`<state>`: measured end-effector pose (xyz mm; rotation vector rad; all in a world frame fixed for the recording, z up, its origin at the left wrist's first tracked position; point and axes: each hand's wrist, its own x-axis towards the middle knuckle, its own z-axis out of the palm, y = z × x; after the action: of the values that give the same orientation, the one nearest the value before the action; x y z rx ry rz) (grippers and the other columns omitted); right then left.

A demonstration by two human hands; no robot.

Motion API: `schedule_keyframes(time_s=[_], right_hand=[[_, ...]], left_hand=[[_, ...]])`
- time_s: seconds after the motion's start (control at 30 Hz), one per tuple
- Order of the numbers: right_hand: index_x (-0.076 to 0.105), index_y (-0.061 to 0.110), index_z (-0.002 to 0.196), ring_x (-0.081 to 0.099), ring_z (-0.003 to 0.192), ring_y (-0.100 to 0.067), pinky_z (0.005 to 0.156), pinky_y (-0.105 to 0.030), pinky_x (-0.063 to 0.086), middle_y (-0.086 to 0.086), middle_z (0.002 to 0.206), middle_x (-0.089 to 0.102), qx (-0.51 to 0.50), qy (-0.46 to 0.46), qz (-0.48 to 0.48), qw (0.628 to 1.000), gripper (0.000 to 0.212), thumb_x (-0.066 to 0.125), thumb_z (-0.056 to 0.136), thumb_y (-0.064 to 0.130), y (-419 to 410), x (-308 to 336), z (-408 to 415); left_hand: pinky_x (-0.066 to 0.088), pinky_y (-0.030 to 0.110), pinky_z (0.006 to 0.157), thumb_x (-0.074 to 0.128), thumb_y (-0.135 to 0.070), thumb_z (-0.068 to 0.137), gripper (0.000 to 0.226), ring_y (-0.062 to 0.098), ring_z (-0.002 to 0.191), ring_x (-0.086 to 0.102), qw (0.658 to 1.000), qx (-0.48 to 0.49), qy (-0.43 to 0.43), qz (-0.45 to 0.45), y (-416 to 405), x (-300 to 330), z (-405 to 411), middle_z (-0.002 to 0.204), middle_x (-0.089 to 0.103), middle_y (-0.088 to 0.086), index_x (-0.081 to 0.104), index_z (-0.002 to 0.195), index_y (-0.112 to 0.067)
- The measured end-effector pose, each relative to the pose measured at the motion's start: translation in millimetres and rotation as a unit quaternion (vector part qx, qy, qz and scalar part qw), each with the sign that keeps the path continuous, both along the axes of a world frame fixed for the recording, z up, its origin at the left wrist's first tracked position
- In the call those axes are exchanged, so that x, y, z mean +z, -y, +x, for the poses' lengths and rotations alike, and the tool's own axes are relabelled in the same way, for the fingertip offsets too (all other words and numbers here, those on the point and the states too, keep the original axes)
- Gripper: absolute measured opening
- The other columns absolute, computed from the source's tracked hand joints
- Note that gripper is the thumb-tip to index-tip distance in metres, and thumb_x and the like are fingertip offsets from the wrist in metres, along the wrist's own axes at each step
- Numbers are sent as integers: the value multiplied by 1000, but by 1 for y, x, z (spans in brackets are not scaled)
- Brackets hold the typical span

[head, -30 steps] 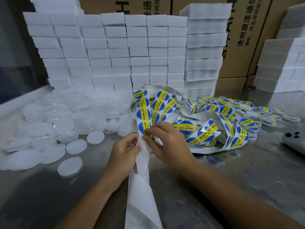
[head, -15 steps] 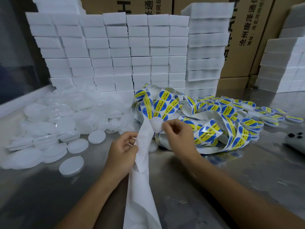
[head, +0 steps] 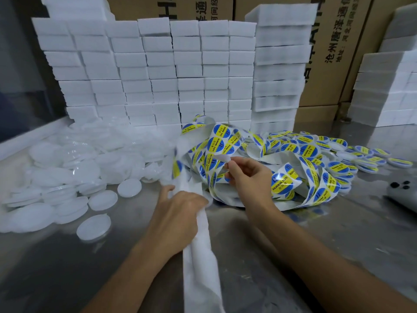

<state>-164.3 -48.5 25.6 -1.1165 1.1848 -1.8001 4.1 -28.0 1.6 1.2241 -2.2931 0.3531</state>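
Note:
A long white backing strip [head: 200,251] runs from the bottom of the view up into a tangled heap of blue-and-yellow round stickers [head: 284,177] on a metal table [head: 338,233]. My left hand [head: 178,213] grips the empty strip near the table. My right hand [head: 250,177] is raised above the heap and pinches one peeled sticker [head: 222,158], whose white back faces me. A pile of blank clear round lids [head: 67,172] lies to the left. Lids bearing stickers [head: 361,159] are heaped at the right.
White foam blocks [head: 180,71] are stacked in a wall at the back, with more stacks [head: 388,91] at the right. Cardboard boxes [head: 334,41] stand behind them. A grey phone [head: 404,195] lies at the right edge.
My right hand peeled a sticker off the strip and lifted it up and to the right. My left hand slid along the strip, lower and flatter toward the table.

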Motion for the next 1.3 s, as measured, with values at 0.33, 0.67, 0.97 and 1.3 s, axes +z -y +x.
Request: schedule_keyframes(time_s=[0.33, 0.67, 0.97, 1.3], right_hand=[[75, 15, 86, 64, 61, -8, 61, -17, 51, -4, 72, 72, 8, -68, -20, 997, 22, 62, 86, -3, 0, -3, 1], [71, 13, 99, 59, 64, -5, 62, -15, 47, 1, 79, 67, 13, -84, -49, 995, 20, 71, 85, -1, 1, -3, 2], [70, 23, 85, 63, 69, -4, 66, -19, 51, 7, 83, 73, 3, -99, -57, 993, 17, 71, 87, 6, 5, -7, -1], [52, 34, 115, 67, 69, -7, 60, -19, 52, -7, 116, 61, 145, -63, -76, 985, 47, 79, 82, 15, -15, 3, 11]], left_hand=[[23, 36, 82, 35, -50, 83, 39, 14, 112, 41, 987, 130, 47, 81, 7, -9, -9, 115, 42, -15, 57, 114, -43], [5, 51, 109, 37, -50, 77, 25, 1, 120, 38, 989, 16, 52, 137, 1, -1, -9, 95, 45, -22, 46, 94, -35], [8, 43, 108, 56, -43, 69, 28, 5, 106, 50, 997, -19, -40, 57, -2, -2, -9, 90, 52, -23, 52, 95, -33], [29, 44, 100, 68, -28, 80, 42, 13, 102, 65, 962, -4, -174, -212, 3, 2, -11, 122, 66, -5, 54, 118, -19]])
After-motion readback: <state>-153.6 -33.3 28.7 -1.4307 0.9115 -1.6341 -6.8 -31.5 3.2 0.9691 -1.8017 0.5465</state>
